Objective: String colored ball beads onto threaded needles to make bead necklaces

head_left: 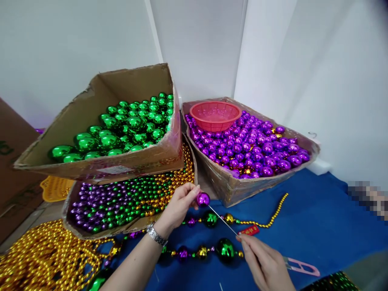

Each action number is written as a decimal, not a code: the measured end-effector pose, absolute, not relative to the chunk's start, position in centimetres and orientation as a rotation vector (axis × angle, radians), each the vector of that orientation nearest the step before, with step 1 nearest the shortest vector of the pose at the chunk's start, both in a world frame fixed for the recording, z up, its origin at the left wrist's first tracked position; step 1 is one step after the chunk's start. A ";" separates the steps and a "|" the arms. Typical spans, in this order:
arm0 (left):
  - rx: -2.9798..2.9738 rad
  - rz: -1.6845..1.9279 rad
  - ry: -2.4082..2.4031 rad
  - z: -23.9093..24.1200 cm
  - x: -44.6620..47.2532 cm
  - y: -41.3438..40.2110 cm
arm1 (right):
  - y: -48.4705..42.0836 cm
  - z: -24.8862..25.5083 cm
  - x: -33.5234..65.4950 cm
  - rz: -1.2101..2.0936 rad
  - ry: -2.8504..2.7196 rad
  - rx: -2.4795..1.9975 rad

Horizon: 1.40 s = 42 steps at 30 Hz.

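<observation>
**Delicate threading**

The left hand [184, 197] pinches a purple ball [203, 199] above the blue cloth [309, 214]; the right hand [264, 260] grips the thin strand [223, 220] reaching it. Threading seems in hand; the next move likely calls for keeping both aligned. Behind, a carton [239, 190] stands close; rightward, the cloth offers room.

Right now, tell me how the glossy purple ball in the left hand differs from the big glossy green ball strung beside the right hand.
The glossy purple ball is held up by the left hand; the big glossy green ball lies on the blue cloth, strung among smaller beads. The purple ball looks clearly smaller than the green one. Both are round and mirror-bright.
</observation>
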<state>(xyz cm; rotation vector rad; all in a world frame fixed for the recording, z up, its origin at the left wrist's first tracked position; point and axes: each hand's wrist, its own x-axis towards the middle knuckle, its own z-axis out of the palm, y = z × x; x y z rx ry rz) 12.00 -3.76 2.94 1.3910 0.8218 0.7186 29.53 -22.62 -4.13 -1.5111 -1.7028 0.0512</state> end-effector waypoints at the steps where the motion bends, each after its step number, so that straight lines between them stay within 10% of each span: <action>1: 1.457 0.727 0.848 3.0 12.0 -4.0 | -22.5 -4.2 29.5 0.015 -1.713 -1.505; 42: 0.993 0.882 0.722 1.3 9.4 -10.6 | -22.7 -5.3 28.5 0.110 -1.877 -1.384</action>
